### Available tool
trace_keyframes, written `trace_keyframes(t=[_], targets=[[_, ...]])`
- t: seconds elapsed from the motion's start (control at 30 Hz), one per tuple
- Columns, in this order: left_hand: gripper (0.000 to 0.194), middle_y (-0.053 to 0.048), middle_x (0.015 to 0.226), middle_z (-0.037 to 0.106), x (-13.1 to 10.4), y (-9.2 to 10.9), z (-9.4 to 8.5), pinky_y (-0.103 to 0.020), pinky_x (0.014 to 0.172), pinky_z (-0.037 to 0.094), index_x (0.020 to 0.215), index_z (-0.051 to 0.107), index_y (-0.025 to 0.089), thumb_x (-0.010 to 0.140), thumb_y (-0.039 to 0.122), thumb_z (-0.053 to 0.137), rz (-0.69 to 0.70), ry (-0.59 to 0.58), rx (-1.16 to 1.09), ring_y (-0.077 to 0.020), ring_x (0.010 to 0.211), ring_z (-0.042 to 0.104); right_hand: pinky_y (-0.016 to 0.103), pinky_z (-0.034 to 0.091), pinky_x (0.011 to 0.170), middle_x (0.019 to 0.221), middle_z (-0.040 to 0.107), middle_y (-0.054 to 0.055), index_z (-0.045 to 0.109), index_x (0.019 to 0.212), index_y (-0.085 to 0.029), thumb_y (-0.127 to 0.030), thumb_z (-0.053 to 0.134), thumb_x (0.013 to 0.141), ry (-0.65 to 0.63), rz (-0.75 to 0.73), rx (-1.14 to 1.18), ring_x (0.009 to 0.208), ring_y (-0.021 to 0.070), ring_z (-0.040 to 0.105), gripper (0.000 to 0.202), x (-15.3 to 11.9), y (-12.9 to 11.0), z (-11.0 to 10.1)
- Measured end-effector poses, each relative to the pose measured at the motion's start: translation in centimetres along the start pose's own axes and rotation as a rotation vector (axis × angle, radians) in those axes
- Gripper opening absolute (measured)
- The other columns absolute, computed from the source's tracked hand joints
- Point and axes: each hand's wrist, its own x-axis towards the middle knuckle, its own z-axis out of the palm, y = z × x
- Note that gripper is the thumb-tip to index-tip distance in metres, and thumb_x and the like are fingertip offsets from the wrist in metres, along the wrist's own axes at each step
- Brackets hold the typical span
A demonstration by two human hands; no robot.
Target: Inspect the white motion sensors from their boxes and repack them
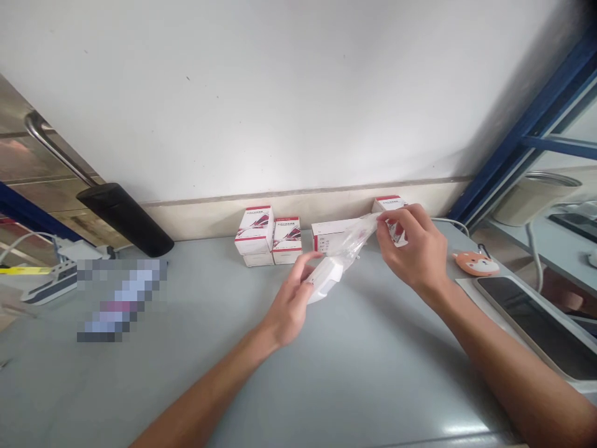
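Note:
My left hand (290, 302) grips a small white plastic device (325, 278) above the grey table, its fingers closed round the lower end. A clear plastic bag (358, 239) stretches from the device's upper end up to the right. My right hand (415, 246) pinches the far end of this bag between thumb and fingers. Behind the bag lies a white and red box (332, 230), partly covered by it. Another red and white box (390, 202) stands behind my right hand, mostly hidden.
Red and white boxes (254, 227) are stacked near the wall, left of centre. Farther left are a black padded bar (125, 218), a pixelated phone-like object (119, 305) and a power strip (51, 283). On the right lie an orange animal-faced case (476, 264) and a dark-screened device (536, 323).

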Motion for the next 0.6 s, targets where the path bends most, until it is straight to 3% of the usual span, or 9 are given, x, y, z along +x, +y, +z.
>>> trace_keyframes(t=[0.1, 0.23, 0.43, 0.5, 0.6], targets=[[0.056, -0.005, 0.125, 0.070, 0.1, 0.0, 0.1, -0.038, 0.095, 0.039, 0.154, 0.052, 0.034, 0.099, 0.032, 0.046, 0.007, -0.001, -0.006, -0.0303, 0.110, 0.058, 0.031, 0.042, 0.058, 0.095, 0.068, 0.004, 0.069, 0.100, -0.026, -0.027, 0.060, 0.098, -0.009, -0.020, 0.053, 0.069, 0.0157, 0.059, 0.009, -0.2, -0.7, -0.1], [0.052, -0.004, 0.142, 0.065, 0.5, -0.2, 0.0, -0.038, 0.102, 0.039, 0.146, 0.063, 0.030, 0.096, 0.029, 0.046, 0.017, -0.020, -0.038, -0.0335, 0.130, 0.053, 0.032, 0.046, 0.062, 0.093, 0.068, 0.004, 0.067, 0.100, -0.026, -0.026, 0.058, 0.100, -0.031, -0.041, 0.142, 0.069, 0.0162, 0.060, 0.009, -0.5, -1.4, -0.2], [0.050, -0.004, 0.092, 0.073, 0.9, 0.1, -0.1, -0.038, 0.079, 0.047, 0.138, 0.057, 0.025, 0.090, 0.034, 0.049, -0.093, 0.018, -0.307, -0.0251, 0.079, 0.066, 0.035, 0.054, 0.068, 0.102, 0.066, 0.005, 0.055, 0.122, -0.026, -0.030, 0.056, 0.102, -0.037, 0.036, 0.412, 0.073, 0.0176, 0.063, 0.020, -1.4, -1.9, 0.4], [0.051, -0.004, 0.091, 0.073, 1.0, 0.3, 0.0, -0.039, 0.079, 0.048, 0.138, 0.054, 0.024, 0.089, 0.035, 0.049, -0.111, 0.020, -0.422, -0.0256, 0.078, 0.068, 0.034, 0.055, 0.068, 0.099, 0.065, 0.004, 0.055, 0.117, -0.027, -0.032, 0.054, 0.104, -0.135, 0.003, 0.471, 0.075, 0.0176, 0.064, 0.014, -2.1, -2.3, 0.6], [0.054, -0.006, 0.103, 0.075, 1.0, 0.6, 0.2, -0.041, 0.079, 0.051, 0.139, 0.051, 0.023, 0.087, 0.035, 0.053, -0.120, 0.025, -0.553, -0.0275, 0.083, 0.072, 0.033, 0.054, 0.068, 0.100, 0.068, 0.005, 0.059, 0.118, -0.028, -0.037, 0.053, 0.107, -0.395, -0.120, 0.475, 0.076, 0.0174, 0.064, 0.016, -3.0, -3.2, 0.8]])
